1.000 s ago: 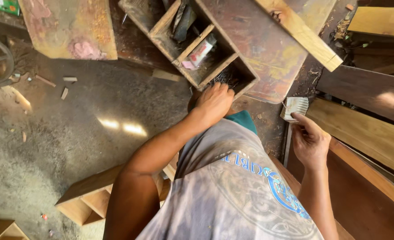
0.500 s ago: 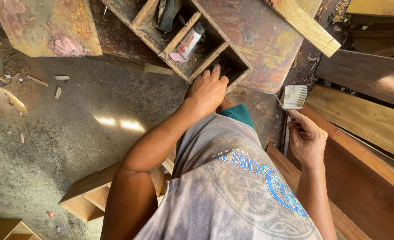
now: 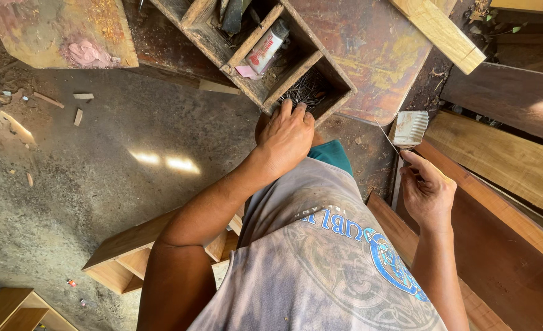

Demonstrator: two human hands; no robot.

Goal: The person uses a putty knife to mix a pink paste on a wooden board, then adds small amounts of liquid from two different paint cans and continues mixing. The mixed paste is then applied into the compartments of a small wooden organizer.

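- The left hand (image 3: 286, 136) has slid forward along the divided wooden tray (image 3: 222, 46), fingers now curled, dipping into its near compartment of loose dark nails (image 3: 308, 92).
- Right of the tray, the right hand (image 3: 427, 190) pinches one thin nail (image 3: 386, 136) beside a small ribbed white box (image 3: 410, 127).
- Rough, stained wood and a gritty floor (image 3: 100, 178) surround the tray.

Nail box (image 3: 210, 38) — rough, dark, grimy wood; nails (image 3: 307, 92) inside thin dull metal. Planks (image 3: 498, 156) smooth, matt sawn wood. Floor (image 3: 100, 178) gritty, dusty concrete. Shirt (image 3: 320, 270) — faded cloth.
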